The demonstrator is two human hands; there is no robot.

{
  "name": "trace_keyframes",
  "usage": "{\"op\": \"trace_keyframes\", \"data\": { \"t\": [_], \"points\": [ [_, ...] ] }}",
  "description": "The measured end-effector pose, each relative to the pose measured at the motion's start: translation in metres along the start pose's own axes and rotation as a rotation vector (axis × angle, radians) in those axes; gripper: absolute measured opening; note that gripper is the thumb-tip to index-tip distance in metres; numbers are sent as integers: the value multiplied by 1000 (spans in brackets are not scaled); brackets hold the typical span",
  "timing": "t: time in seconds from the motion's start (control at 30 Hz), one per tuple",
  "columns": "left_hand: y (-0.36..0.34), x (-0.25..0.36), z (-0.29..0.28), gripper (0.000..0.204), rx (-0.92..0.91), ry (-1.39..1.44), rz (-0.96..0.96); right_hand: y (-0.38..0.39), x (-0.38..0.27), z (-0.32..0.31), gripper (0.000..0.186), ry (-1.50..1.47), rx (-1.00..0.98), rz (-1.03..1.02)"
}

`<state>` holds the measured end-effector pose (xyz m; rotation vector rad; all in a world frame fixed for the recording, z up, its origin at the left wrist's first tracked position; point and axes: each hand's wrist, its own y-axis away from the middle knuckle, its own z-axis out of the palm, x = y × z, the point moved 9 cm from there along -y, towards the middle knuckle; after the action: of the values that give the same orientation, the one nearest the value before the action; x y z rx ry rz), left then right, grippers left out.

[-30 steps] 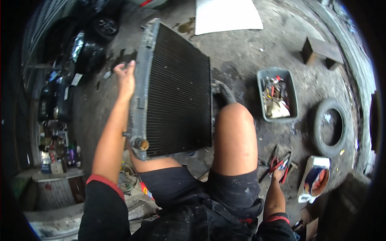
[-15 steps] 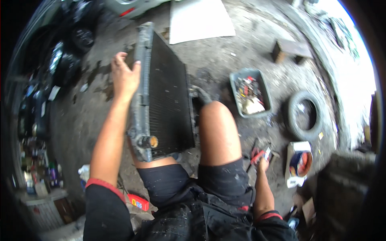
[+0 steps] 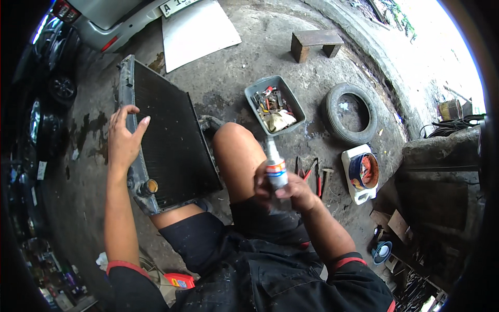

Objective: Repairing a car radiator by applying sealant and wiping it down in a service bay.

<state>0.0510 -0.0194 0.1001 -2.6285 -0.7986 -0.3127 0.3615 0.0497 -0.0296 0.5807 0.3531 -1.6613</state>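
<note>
A car radiator [image 3: 169, 135] with a dark finned core stands upright, slightly tilted, against my left leg. My left hand [image 3: 126, 136] is hooked over its grey side tank, thumb toward the core and fingers over the edge. A round filler neck with an orange-brown inside [image 3: 151, 186] sits near the radiator's lower corner. In front of my right thigh, my right hand [image 3: 288, 191] is closed around a small silvery bottle with a tapered nozzle [image 3: 276, 171] and an orange and blue label. The bottle's lower end is blurred.
Ahead is a grey tub [image 3: 249, 99] of tools, with a tyre [image 3: 332, 112] to its right. Red-handled pliers [image 3: 318, 182] and a hammer [image 3: 326, 179] lie near a cut white jug [image 3: 353, 184]. Farther off are a low bench [image 3: 317, 37], a white board [image 3: 197, 34] and a silver car [image 3: 114, 21].
My right hand has come up from beside the tools on the floor, bringing the bottle over my thigh. My left hand has settled onto the radiator edge. The view has turned to the right.
</note>
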Motion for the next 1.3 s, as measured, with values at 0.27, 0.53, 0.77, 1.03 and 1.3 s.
{"op": "trace_keyframes", "data": {
  "t": [0.27,0.53,0.77,1.03,1.3],
  "points": [
    [94,99,17,33,-369,950,192,-11,72,98,61,-653,-457,344],
    [172,137,60,43,-564,1876,42,14,107,127,51,-1059,-736,617],
    [181,116,44,34,-303,1823,68,6,120,113,40,-786,-524,648],
    [189,84,31,17,-4,1439,-118,-13,28,101,41,1399,118,-504],
    [196,114,32,18,-274,1551,133,-1,80,91,48,197,-455,271]
  ]
}}
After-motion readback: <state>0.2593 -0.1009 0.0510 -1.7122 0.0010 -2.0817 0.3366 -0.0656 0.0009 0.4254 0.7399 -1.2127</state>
